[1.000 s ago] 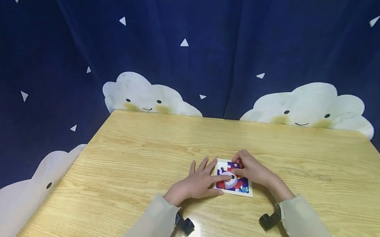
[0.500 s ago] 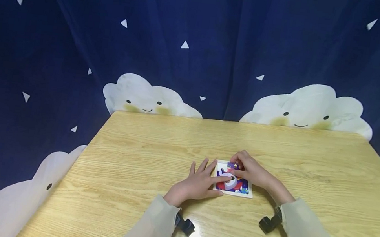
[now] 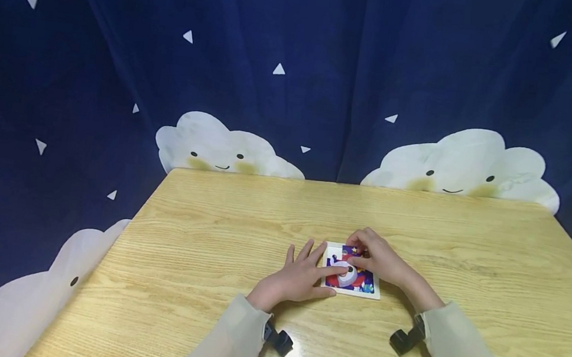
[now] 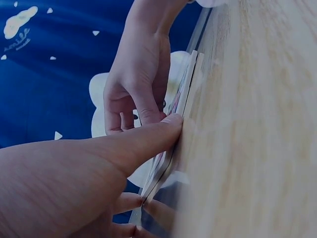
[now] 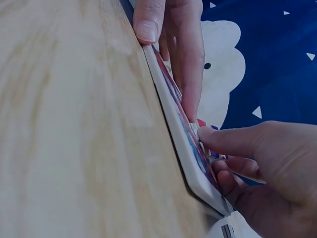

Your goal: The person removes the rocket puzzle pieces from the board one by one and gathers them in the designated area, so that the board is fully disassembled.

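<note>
A small jigsaw puzzle with a white frame point(image 3: 354, 293) lies flat on the table, its picture purple, red and white. My left hand point(image 3: 297, 278) reaches in from the left with fingers spread. Its index finger presses on the picture, while its thumb point(image 4: 171, 121) rests against the near edge of the frame. My right hand point(image 3: 385, 261) bends over the upper right part and pinches a purple and red puzzle piece point(image 3: 347, 250) between thumb and fingers. The fingers partly hide this piece. A white patch of bare base point(image 3: 334, 249) shows at the upper left.
The light wooden table point(image 3: 233, 214) extends around the puzzle on all sides. A dark blue curtain point(image 3: 227, 46) with clouds and white triangles hangs behind it. Each wrist wears a small black camera point(image 3: 279, 341).
My right hand has shifted very slightly left over the upper part of the puzzle. My left hand stays in the same place on it. The head view has tilted a little.
</note>
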`<move>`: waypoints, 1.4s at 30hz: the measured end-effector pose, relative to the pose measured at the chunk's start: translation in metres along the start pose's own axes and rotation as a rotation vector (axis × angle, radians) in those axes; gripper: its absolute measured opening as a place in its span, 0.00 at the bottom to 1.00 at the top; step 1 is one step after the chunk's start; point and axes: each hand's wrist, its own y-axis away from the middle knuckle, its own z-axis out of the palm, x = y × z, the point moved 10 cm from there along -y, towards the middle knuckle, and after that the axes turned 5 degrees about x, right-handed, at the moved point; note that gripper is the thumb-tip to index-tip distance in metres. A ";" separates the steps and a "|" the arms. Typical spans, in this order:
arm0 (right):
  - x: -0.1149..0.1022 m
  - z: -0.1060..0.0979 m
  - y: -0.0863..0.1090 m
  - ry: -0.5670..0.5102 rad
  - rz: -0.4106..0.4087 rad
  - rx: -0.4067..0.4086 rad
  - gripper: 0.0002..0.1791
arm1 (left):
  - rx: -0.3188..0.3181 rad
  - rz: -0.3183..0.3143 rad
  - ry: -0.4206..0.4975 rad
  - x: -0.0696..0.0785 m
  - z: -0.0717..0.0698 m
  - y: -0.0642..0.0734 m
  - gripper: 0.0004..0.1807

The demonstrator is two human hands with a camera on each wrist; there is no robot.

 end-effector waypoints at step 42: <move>0.020 -0.006 0.000 -0.170 0.145 0.042 0.10 | -0.001 -0.001 0.021 -0.002 0.001 -0.001 0.30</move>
